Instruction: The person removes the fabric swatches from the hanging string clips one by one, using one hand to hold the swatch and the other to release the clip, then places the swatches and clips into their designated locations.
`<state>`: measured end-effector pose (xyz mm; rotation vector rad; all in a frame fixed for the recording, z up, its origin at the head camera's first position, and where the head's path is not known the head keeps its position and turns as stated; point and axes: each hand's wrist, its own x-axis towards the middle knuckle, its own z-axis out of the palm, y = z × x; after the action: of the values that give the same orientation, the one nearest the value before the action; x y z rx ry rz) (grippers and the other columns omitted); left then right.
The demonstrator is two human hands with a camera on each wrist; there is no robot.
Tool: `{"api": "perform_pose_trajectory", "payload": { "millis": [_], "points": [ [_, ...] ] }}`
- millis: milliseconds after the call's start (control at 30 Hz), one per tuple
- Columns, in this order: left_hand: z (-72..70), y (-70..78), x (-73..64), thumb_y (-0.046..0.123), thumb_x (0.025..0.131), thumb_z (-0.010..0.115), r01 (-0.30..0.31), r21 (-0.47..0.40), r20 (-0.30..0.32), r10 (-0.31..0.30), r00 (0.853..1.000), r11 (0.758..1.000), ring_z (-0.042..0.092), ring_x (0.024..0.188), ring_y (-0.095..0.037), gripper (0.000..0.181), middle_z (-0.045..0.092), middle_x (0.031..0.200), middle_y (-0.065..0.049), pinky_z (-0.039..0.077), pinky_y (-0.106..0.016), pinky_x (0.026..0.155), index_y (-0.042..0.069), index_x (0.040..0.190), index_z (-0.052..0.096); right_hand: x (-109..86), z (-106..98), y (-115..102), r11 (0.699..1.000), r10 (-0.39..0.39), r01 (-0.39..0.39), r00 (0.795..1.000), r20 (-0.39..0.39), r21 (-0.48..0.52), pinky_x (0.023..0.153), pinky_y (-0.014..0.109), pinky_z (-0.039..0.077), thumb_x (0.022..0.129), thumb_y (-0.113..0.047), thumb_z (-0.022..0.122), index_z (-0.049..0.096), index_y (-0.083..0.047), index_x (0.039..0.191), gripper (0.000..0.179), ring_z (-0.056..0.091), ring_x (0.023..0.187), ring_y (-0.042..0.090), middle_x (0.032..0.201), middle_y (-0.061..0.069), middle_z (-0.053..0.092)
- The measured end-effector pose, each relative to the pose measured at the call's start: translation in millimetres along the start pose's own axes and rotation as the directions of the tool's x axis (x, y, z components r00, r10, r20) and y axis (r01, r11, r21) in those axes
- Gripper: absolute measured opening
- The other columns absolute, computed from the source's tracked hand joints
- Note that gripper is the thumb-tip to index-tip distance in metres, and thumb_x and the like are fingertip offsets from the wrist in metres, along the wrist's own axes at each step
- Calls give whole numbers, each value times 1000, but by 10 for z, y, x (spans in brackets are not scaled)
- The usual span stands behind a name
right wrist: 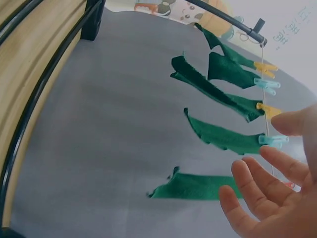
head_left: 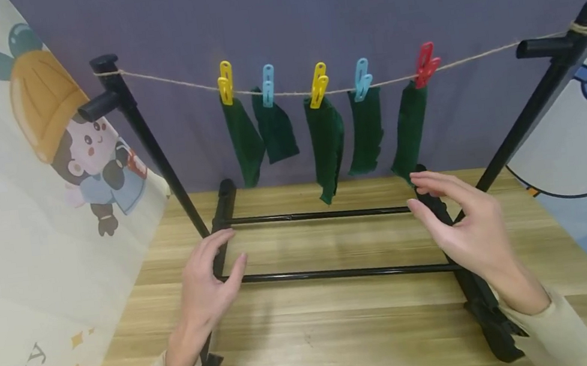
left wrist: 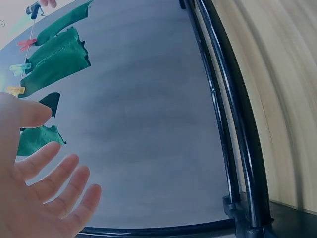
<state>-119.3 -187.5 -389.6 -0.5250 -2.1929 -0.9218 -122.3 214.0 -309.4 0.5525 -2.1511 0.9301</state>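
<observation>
Several dark green cloth strips hang from a thin string tied between two black posts. Each is held by a clothespin: a yellow one at the left, a blue one, another yellow one, a second blue one and a red one at the right. My left hand hovers by the left post, fingers loosely bent, holding nothing. My right hand is below the rightmost strip, thumb and fingers apart around bare air. In the wrist views both hands show spread fingers.
The black rack stands on a wood-grain tabletop, with two crossbars and feet at both sides. Behind it is a grey-blue backdrop. Cartoon-printed sheets flank it left and right.
</observation>
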Motion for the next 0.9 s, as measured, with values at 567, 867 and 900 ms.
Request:
{"api": "perform_pose_trajectory", "payload": {
  "millis": [567,867,900],
  "points": [
    [12,12,122,22,84,70,13,-36,27,-12,1000,999,56,111,-18,41,61,125,-1,46,-35,87,8,122,62,328,85,-283,989,-137,135,990,24,62,88,19,45,79,-11,77,70,-13,115,37,64,87,14,115,-1,67],
    [36,55,210,20,83,72,40,-79,40,-37,999,996,54,114,-17,42,61,125,-2,45,-37,90,12,123,62,469,122,-406,982,-166,160,985,50,103,85,22,46,80,-9,75,70,-11,115,36,64,86,16,117,0,66],
    [40,65,217,21,83,72,43,-80,43,-40,998,996,54,114,-16,42,61,125,-1,45,-35,91,12,123,62,479,126,-418,981,-169,163,984,52,102,85,22,46,80,-9,75,70,-10,115,36,64,86,17,117,0,66]
  ]
}}
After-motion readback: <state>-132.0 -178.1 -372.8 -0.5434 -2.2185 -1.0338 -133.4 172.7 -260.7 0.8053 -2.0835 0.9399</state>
